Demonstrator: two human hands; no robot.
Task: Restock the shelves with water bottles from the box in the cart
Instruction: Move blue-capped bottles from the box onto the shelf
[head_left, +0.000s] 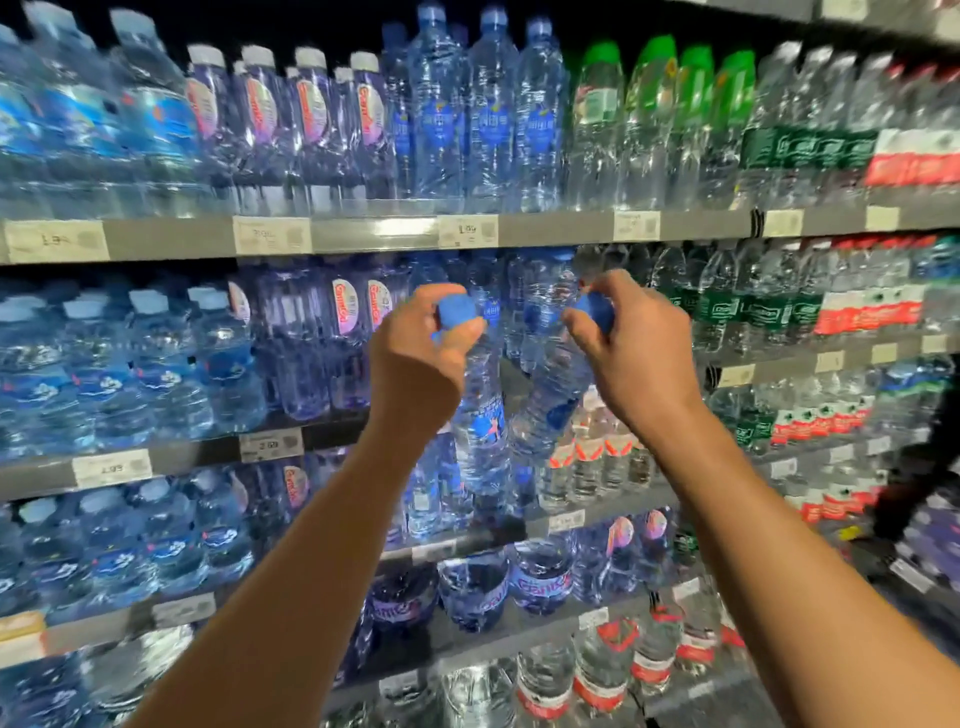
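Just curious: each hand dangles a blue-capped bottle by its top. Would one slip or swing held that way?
The bottle in the left hand hangs straight; the right hand's tilts, so swinging seems likely. Both look full, probably heavy. The caps look wide, so slipping seems unlikely.

Dim shop aisle, grey shelf rails (545, 228) with paper price tags (467, 231).

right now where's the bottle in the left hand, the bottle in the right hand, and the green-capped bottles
left-hand bottle (480, 426), head view, on its labelled body
right-hand bottle (550, 405), head view, on its clear body
green-capped bottles (657, 57), head view, on one green cap, top shelf
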